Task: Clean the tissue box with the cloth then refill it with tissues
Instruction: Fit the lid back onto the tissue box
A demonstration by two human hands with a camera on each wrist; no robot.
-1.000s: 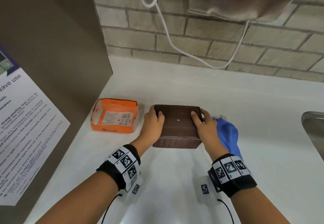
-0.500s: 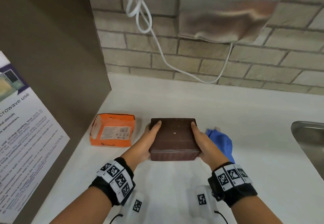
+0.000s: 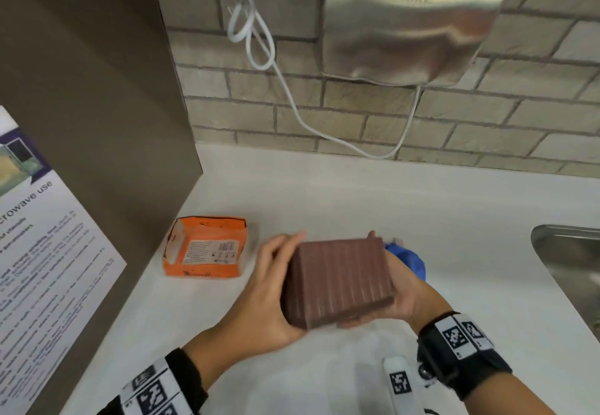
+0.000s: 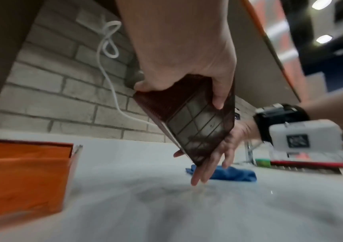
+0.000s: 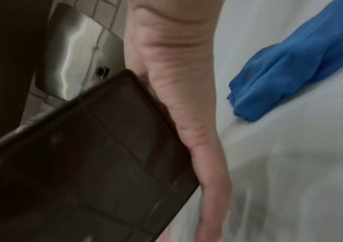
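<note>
The brown ribbed tissue box [image 3: 341, 281] is held above the white counter [image 3: 357, 193], tilted, its gridded underside [image 4: 195, 121] facing the wrist cameras. My left hand [image 3: 269, 284] grips its left end, with the thumb [image 4: 218, 99] on the underside. Along its right end lies my right hand [image 3: 406, 297], whose straight fingers [image 4: 209, 163] point down at the counter and support the box [image 5: 83, 163]. The blue cloth [image 3: 409, 260] lies bunched on the counter just behind my right hand. An opened orange tissue pack [image 3: 204, 252] sits to the left.
A brown side panel [image 3: 97, 106] with a poster [image 3: 48, 268] closes the left. On the brick wall behind hang a steel hand dryer [image 3: 409, 24] and its white cable [image 3: 292, 99]. A steel sink [image 3: 571, 262] begins at the right edge.
Both hands have lifted the box off the counter, drawn it nearer and tipped it so a ribbed side faces up. The cloth and the orange pack have stayed put.
</note>
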